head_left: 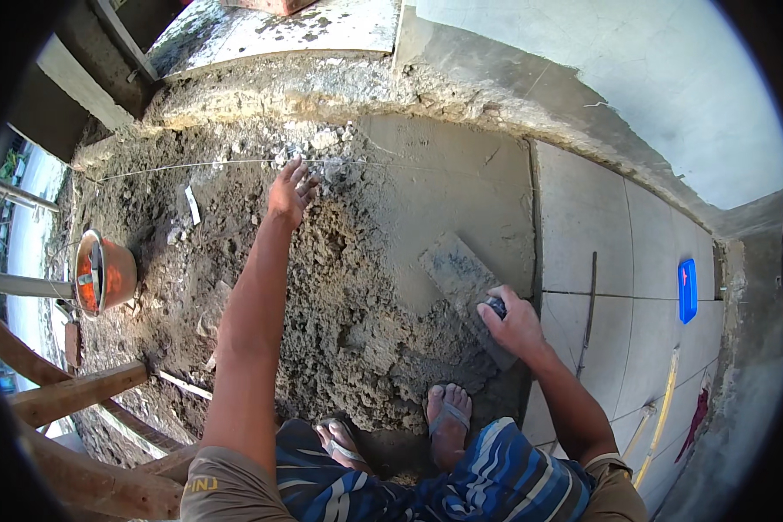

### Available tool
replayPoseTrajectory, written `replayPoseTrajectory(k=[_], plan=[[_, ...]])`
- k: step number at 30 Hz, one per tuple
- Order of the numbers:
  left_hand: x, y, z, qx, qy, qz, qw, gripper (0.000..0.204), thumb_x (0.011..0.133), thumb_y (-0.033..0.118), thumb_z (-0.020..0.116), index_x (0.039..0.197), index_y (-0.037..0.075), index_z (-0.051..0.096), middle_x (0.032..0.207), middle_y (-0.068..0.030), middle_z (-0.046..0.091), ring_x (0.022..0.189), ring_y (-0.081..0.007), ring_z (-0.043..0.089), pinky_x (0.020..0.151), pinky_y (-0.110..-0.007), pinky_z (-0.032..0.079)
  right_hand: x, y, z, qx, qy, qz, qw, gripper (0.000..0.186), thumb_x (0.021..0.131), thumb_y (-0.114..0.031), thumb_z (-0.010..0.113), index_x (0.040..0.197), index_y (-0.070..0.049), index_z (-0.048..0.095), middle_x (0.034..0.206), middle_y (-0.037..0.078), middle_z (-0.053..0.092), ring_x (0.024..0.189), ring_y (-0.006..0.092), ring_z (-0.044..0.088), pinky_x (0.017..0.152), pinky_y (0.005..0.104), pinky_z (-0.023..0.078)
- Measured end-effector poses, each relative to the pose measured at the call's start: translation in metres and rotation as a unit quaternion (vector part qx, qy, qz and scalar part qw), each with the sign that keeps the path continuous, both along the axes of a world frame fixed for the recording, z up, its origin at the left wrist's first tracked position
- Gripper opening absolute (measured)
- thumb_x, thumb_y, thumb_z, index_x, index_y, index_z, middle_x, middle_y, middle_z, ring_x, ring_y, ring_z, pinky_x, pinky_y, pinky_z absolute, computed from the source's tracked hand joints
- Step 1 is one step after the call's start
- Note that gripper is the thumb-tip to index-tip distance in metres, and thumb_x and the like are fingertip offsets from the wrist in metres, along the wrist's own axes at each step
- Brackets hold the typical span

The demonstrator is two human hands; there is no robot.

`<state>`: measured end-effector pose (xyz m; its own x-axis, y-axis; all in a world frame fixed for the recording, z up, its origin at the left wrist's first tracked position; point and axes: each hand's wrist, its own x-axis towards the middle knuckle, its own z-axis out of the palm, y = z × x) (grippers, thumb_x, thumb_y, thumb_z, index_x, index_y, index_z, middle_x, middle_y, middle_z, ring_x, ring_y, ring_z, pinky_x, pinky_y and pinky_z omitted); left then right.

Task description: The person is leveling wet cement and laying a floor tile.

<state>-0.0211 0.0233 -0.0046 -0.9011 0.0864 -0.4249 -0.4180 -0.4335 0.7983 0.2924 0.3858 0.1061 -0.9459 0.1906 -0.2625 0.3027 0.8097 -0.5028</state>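
Gripping the dark handle (pixel 497 306) of a flat rectangular trowel (pixel 458 265): right hand (pixel 515 326), fingers curled round it, thumb on the near side. Trowel lies aslant on the mortar, its upper end on the smooth wet patch (pixel 461 187), its lower end close to the edge of the pale floor tiles (pixel 583 209). Blade smeared grey.

Left hand (pixel 291 195) empty, arm stretched forward. Fingers parted and slightly bent, not pressed together. Hand is over the line between rough soil and pale rubble (pixel 322 139), fingertips right by a thin taut string (pixel 209 163); cannot tell whether they touch it.

Coarse, lumpy mortar (pixel 348 322) between the two arms, reaching down to the sandalled feet (pixel 449 422). Smooth patch borders it on the right, tiles beyond that. On the tiles: blue plastic box (pixel 687 291), thin dark rod (pixel 589 304), yellow strip (pixel 659 418). Orange bucket (pixel 120 275) well apart on the left, tilted, opening turned away from the hands.
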Motion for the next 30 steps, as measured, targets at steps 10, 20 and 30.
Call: replayPoseTrajectory(k=[10,20,30], plan=[[-0.016,0.016,0.046,0.102,0.057,0.039,0.992,0.047,0.103,0.036,0.051,0.138,0.005,0.041,0.127,-0.0062,0.061,0.085,-0.0163,0.060,0.077,-0.032,0.053,-0.155,0.003,-0.030,-0.017,0.053,0.110,0.992,0.048,0.090,-0.048,0.064,0.115,-0.007,0.067,0.102,0.023,0.071,0.097,0.0428,0.067,0.085,0.0501,0.052],[-0.010,0.024,0.055,0.127,0.062,0.032,0.989,0.074,0.100,0.042,0.055,0.152,-0.002,0.025,0.143,-0.0136,0.052,0.103,-0.0238,0.063,0.088,-0.038,0.052,-0.333,-0.001,-0.036,0.059,0.061,0.170,0.982,0.046,0.087,-0.049,0.068,0.113,-0.012,0.072,0.100,0.018,0.073,0.094,0.0339,0.070,0.085,0.0454,0.053],[-0.006,0.038,0.024,0.129,-0.030,0.032,0.991,0.046,0.094,0.047,0.061,0.113,0.006,0.059,0.105,-0.0069,0.068,0.087,-0.0203,0.065,0.076,-0.033,0.053,-0.338,-0.010,-0.042,-0.006,-0.054,0.211,0.976,0.043,0.082,-0.042,0.069,0.109,-0.010,0.074,0.099,0.018,0.074,0.093,0.0330,0.070,0.085,0.0427,0.053]])
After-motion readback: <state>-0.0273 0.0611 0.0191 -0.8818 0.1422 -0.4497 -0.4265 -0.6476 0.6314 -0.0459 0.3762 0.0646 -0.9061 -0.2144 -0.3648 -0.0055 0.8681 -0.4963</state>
